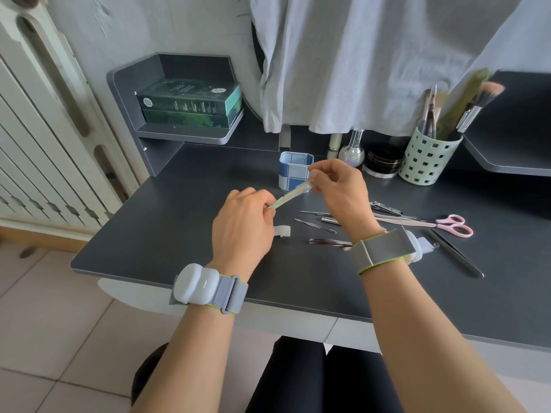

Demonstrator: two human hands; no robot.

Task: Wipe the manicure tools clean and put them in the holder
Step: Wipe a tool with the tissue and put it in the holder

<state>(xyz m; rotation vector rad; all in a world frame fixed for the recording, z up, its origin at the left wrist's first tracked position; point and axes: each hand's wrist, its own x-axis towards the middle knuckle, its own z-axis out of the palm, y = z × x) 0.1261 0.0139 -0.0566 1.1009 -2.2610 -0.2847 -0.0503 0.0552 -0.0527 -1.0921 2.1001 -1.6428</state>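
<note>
- The left hand (243,222) pinched the lower end of a pale green nail file (290,194), held above the dark desk (167,234).
- The right hand (340,189) gripped the file's upper end with curled fingers.
- A blue checked holder (293,171) stood just behind the hands.
- Metal tools (316,225) and pink scissors (453,225) lay right of the right wrist.
- A white wipe (282,231) lay just beside the left hand.

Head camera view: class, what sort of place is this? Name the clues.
Probably a home dressing table or nail-care corner: a dark desk holding a green cup of makeup brushes, pink scissors and metal manicure tools, with cloth hanging behind.
</note>
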